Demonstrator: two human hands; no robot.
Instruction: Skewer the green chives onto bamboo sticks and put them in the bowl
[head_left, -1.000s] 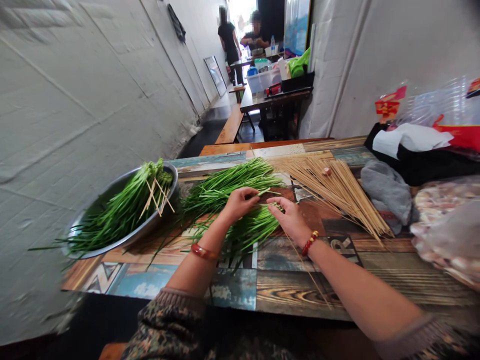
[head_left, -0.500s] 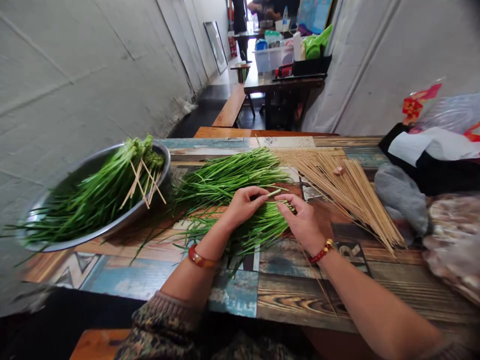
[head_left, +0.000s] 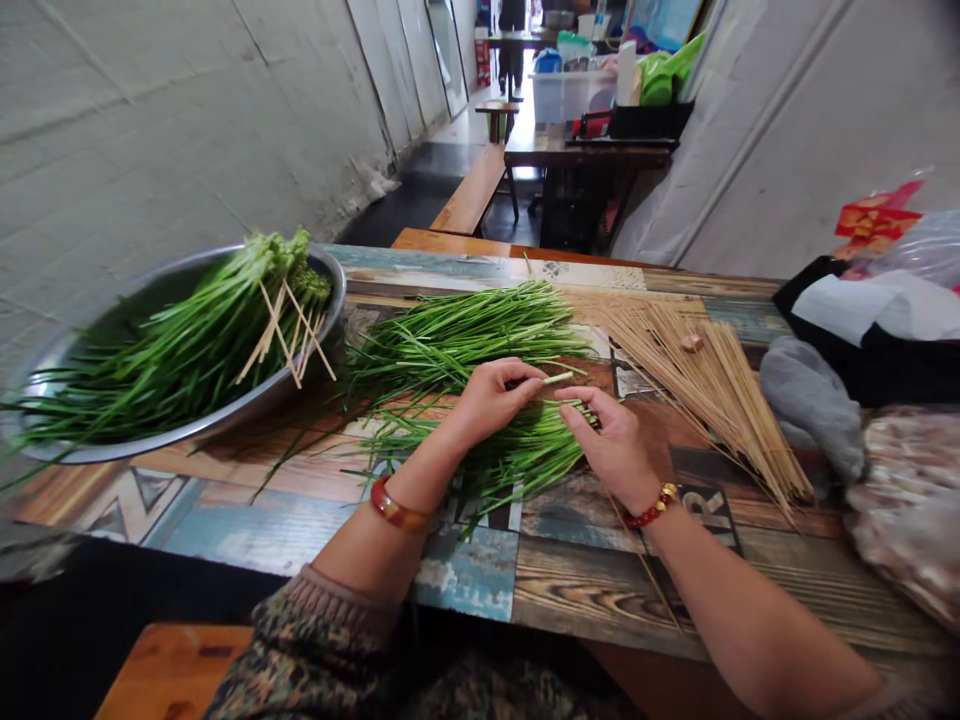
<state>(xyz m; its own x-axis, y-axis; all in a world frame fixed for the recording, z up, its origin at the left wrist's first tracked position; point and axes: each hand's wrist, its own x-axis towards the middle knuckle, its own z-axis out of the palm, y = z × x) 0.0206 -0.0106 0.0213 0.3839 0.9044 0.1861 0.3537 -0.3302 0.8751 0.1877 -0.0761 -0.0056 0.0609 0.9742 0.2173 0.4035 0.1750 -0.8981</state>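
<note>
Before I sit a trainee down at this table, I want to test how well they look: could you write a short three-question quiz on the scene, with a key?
1. Multiple choice: in the picture, where is the fanned pile of loose wooden sticks relative to the metal bowl?
A) To its left
B) To its right
C) Underneath it

2. True or false: the metal bowl has no greenery in it.

3. Fill in the blank: the left hand pinches a pale green ____ between thumb and finger.

Key:
1. B
2. False; long green stalks lie in it.
3. stalk (possibly more than one; too small to tell)
</note>
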